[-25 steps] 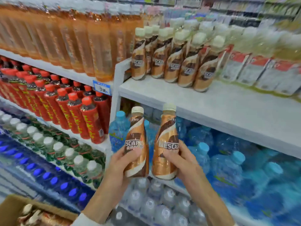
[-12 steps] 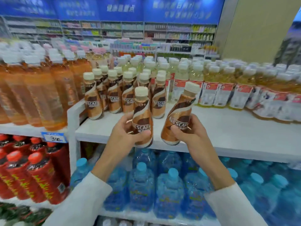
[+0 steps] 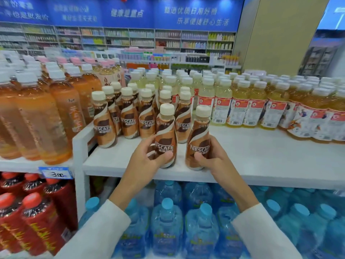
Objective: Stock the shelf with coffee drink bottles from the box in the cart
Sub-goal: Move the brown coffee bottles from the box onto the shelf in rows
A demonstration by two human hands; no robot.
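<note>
My left hand grips a brown coffee drink bottle with a cream cap, upright, over the front of the white shelf. My right hand grips a second coffee bottle just to its right, its base at the shelf surface. Behind them several more coffee bottles stand in rows at the shelf's left end. The box and the cart are out of view.
Tall orange drink bottles fill the neighbouring shelf on the left. Yellow drink bottles line the back and right of the white shelf. Blue water bottles sit below, red bottles at lower left. A price tag hangs left.
Both hands have lifted the two bottles from below the shelf up onto its front area. The right bottle went from tilted to upright.
</note>
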